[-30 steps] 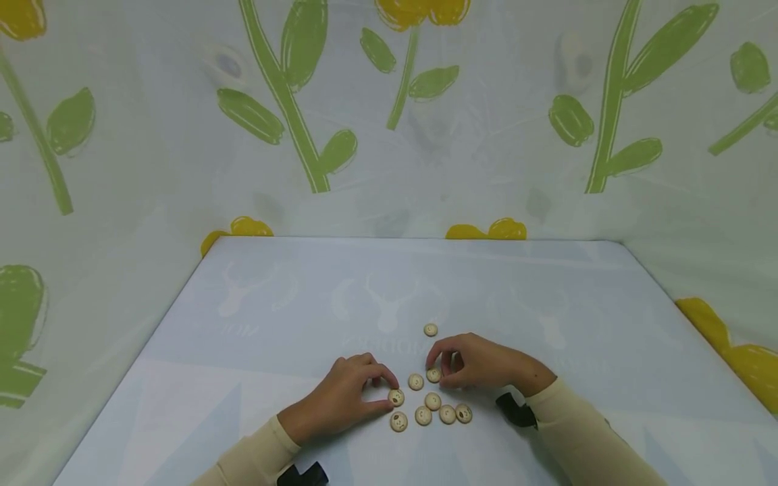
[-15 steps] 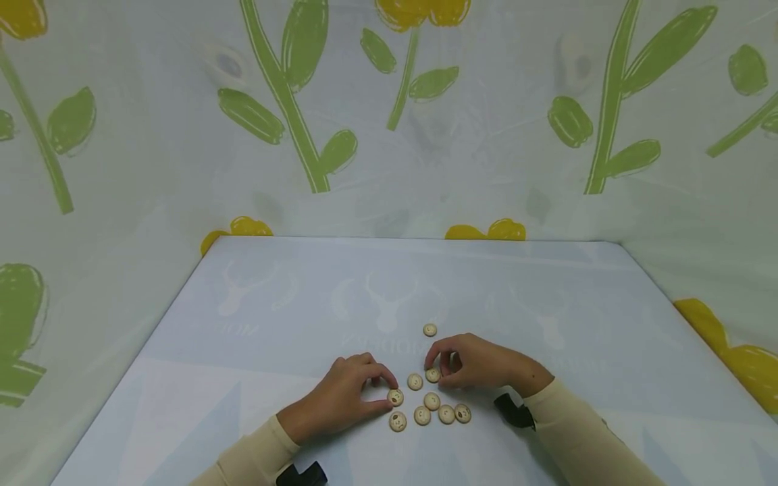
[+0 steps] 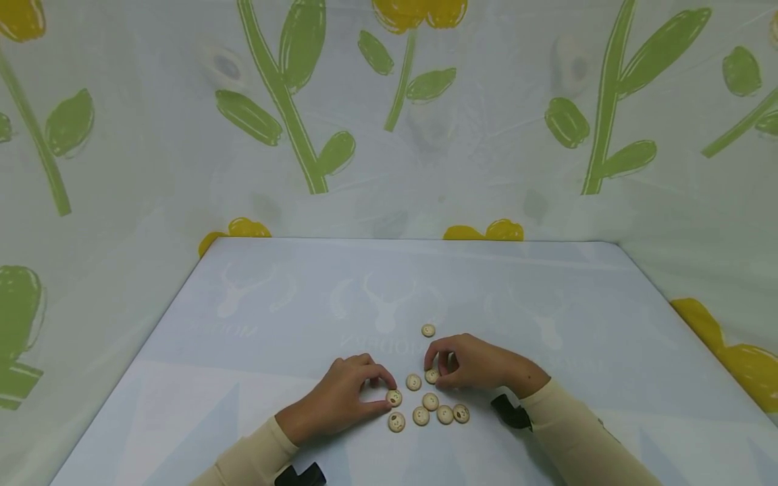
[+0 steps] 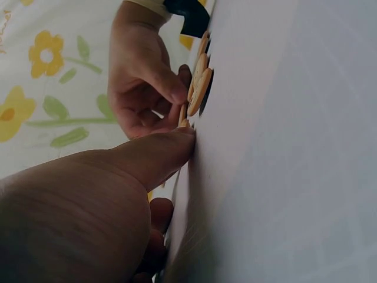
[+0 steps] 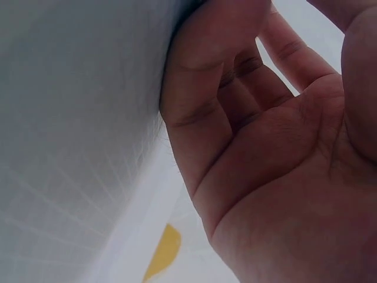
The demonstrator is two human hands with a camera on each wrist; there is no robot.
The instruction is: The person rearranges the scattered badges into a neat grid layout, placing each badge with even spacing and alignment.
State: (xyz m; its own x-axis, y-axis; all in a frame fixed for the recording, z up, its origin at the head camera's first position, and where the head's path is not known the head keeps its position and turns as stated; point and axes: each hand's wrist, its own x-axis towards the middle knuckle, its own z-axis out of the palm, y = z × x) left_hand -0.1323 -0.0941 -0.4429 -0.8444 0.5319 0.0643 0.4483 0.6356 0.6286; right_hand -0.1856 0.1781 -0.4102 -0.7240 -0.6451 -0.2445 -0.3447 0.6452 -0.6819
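Observation:
Several round pale wooden buttons lie in a small cluster on the table in the head view. My left hand [image 3: 343,391] pinches one button [image 3: 394,397] between thumb and forefinger at the cluster's left edge. Just below it lies a button with dark markings [image 3: 396,422]. My right hand [image 3: 477,364] pinches another button [image 3: 431,376] at the upper side, fingers curled. Between the two hands sits a loose button [image 3: 413,382]. In the left wrist view, stacked edge-on buttons [image 4: 200,91] show past my thumb. My right palm [image 5: 283,171] fills the right wrist view, its button hidden.
A single button [image 3: 428,330] lies beyond the right hand. More buttons [image 3: 445,414] lie nearer me. The pale patterned table [image 3: 292,304] has a flower-print cloth [image 3: 486,135] behind it. Black wrist cameras [image 3: 510,412] sit under both sleeves.

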